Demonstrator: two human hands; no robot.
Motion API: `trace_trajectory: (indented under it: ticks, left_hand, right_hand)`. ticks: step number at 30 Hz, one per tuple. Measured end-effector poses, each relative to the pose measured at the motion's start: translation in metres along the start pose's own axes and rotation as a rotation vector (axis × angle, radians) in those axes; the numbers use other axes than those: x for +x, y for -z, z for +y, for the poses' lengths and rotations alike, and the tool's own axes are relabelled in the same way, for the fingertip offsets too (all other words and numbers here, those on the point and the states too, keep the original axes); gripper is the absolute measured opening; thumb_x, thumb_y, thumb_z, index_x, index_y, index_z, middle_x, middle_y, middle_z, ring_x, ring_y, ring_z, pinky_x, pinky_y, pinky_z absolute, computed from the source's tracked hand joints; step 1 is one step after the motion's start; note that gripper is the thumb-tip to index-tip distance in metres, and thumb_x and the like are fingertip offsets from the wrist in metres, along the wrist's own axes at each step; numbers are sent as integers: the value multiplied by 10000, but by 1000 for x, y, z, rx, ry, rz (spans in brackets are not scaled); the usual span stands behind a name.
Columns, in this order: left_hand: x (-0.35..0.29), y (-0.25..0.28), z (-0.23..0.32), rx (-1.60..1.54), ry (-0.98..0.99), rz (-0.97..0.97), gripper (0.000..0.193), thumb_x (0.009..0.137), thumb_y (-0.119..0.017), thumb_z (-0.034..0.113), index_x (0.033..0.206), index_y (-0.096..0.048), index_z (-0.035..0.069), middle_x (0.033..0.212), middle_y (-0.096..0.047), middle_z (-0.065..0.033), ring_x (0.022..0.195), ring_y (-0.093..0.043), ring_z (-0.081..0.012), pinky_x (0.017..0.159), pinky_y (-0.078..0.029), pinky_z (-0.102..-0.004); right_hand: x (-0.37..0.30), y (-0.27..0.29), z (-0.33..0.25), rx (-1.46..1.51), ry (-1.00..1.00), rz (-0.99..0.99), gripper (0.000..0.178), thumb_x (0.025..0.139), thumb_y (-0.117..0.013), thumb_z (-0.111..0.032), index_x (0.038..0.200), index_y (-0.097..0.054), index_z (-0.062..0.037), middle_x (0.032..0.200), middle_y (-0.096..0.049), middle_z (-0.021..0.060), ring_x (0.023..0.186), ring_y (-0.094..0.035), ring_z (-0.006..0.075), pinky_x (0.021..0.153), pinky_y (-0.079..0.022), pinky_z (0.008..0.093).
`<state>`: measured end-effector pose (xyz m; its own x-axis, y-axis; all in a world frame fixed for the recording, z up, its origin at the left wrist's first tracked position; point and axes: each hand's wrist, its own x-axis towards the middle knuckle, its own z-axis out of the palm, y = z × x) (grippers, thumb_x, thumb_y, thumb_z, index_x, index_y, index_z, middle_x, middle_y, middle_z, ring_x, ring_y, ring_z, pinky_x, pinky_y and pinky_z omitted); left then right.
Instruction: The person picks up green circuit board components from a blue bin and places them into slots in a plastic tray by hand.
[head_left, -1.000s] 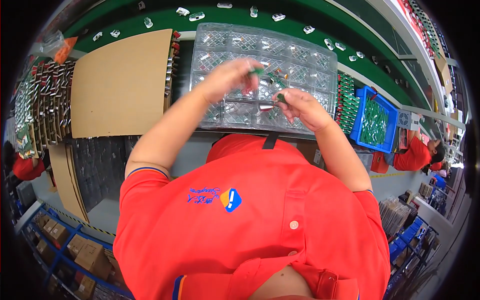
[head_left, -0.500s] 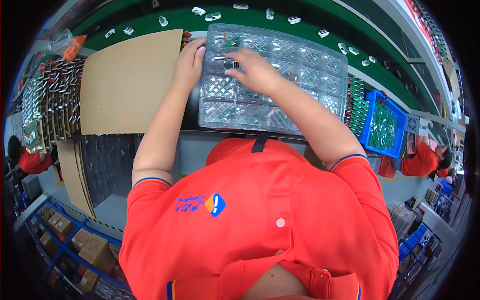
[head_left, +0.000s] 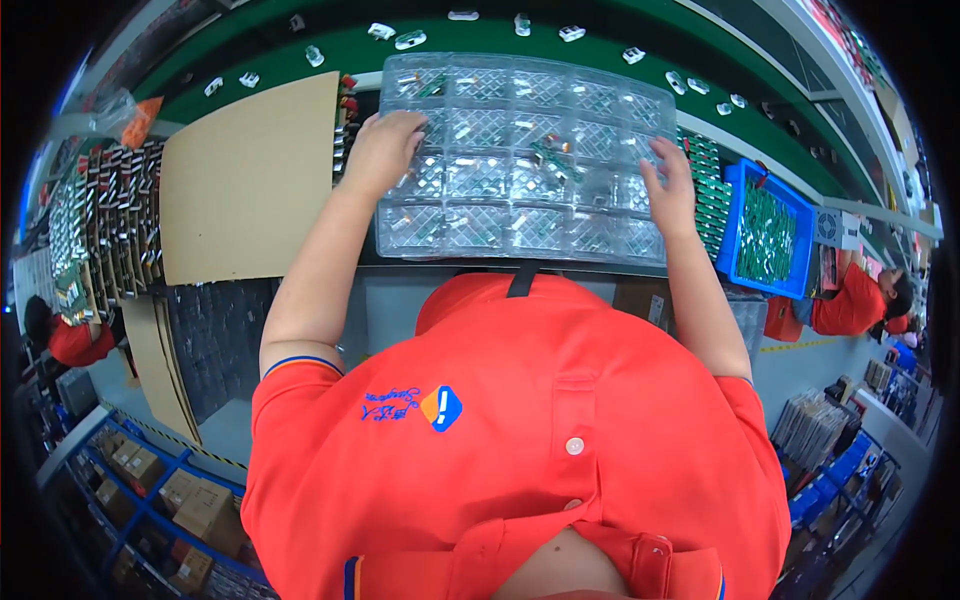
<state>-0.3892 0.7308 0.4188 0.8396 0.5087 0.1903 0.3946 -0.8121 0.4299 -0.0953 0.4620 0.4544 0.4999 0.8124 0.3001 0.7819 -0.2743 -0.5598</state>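
A clear plastic compartment tray (head_left: 480, 178) lies before me on the bench, its cells holding small green circuit boards and silvery parts. A few loose green pieces (head_left: 553, 160) rest across its middle cells. At its left rim is my left hand (head_left: 385, 152), fingers bent over the edge and closed against the plastic. My right hand (head_left: 674, 192) is at the right rim, thumb and fingers apart, with the fingertips over the edge. What lies under the palms is hidden.
Left of the tray lies a brown cardboard sheet (head_left: 250, 185), beside rows of stacked boards (head_left: 115, 215). On the right are green board strips (head_left: 705, 180) and a blue bin (head_left: 735, 245) of green boards. Beyond runs a green belt (head_left: 560, 58) bearing small white parts. Co-workers sit at both sides.
My right hand has left the tray's upper-left cells and moved right to its right rim. The tray has shifted slightly left in view, and my left hand stays at its left rim.
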Motion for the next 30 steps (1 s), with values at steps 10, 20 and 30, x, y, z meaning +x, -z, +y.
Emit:
trace_trajectory:
  ticks: [10,20,30]
  left_hand:
    - [36,31,-2,148,-39,-517,306,687,-661,217,983,-620,152,1172,-512,-76,1110,-451,-257,935,-327,-380]
    - [45,30,28,11,177,8,252,804,-558,191,987,-587,20,976,-595,-144,915,-558,-278,796,-422,-321]
    - [59,-3,176,-152,-123,-137,189,830,-516,166,964,-604,67,973,-598,-115,925,-562,-268,780,-437,-321]
  right_hand:
    - [-113,84,90,39,-389,65,249,788,-560,-49,1036,-534,-36,1104,-493,116,853,-557,178,692,-478,270]
    - [-148,116,150,-76,-483,98,252,794,-574,-90,1035,-540,-24,1012,-549,87,854,-555,173,751,-442,274]
    - [-134,101,254,-268,-516,211,304,774,-563,-184,1029,-554,-19,1016,-560,184,955,-534,315,850,-405,348]
